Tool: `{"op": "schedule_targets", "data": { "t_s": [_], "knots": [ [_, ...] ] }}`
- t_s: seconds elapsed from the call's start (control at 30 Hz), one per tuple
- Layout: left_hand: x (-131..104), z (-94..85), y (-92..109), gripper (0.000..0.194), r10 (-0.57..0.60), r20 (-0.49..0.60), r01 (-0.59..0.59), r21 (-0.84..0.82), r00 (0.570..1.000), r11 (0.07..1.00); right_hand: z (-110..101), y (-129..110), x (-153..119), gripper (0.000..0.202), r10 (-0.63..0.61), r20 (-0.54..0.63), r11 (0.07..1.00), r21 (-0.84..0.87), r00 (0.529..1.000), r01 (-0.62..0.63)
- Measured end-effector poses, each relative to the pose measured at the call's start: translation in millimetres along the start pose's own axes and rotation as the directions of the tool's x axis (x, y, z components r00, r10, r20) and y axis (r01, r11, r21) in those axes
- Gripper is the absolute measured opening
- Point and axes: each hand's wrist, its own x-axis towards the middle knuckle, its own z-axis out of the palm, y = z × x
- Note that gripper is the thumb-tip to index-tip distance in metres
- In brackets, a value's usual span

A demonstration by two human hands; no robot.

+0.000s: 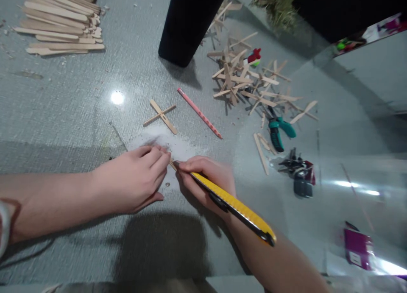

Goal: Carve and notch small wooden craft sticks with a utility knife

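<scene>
My right hand (206, 180) is closed around a yellow utility knife (235, 202), its blade end pointing left toward my other hand. With its fingers pinched together, my left hand (140, 178) presses a wooden craft stick (172, 164) onto the table; most of that stick is hidden under the fingers. The knife tip meets or nearly meets the stick's showing end. Just beyond my hands lies a crossed pair of craft sticks (162, 115), with a slot visible near the middle. To its right rests a pink pencil (200, 114). A pale worn patch (187, 146) surrounds the work spot.
Loose craft sticks (63, 23) are stacked at the far left. A black upright object (187, 26) stands at the back. Behind right lie many crossed sticks (235, 79), teal-handled pliers (281, 129), a dark cluster of small items (299, 172) and a purple packet (359, 248).
</scene>
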Motion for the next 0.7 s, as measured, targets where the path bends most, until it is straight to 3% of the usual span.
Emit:
{"op": "schedule_targets", "data": {
  "t_s": [0.13,0.33,0.5,0.7],
  "knots": [
    [0,1.1,-1,0.061,0.004,-0.018,-0.004,0.007,1.000,1.000,-2,3,-5,0.016,0.043,-0.082,0.999,0.018,0.996,-0.042],
    [8,4.9,-23,0.027,0.003,-0.092,-0.008,-0.056,0.996,0.998,-1,5,-2,0.014,0.053,-0.056,0.998,0.024,0.997,-0.052],
    [13,7.3,-38,0.021,-0.082,-0.065,0.066,-0.220,0.994,0.973,-1,3,2,0.013,0.026,-0.033,0.999,0.023,0.999,-0.026],
    [21,7.1,-42,0.017,-0.235,0.034,0.225,-0.454,0.971,0.862,-1,3,1,0.015,0.004,-0.008,1.000,0.017,1.000,-0.004]
  ]
}}
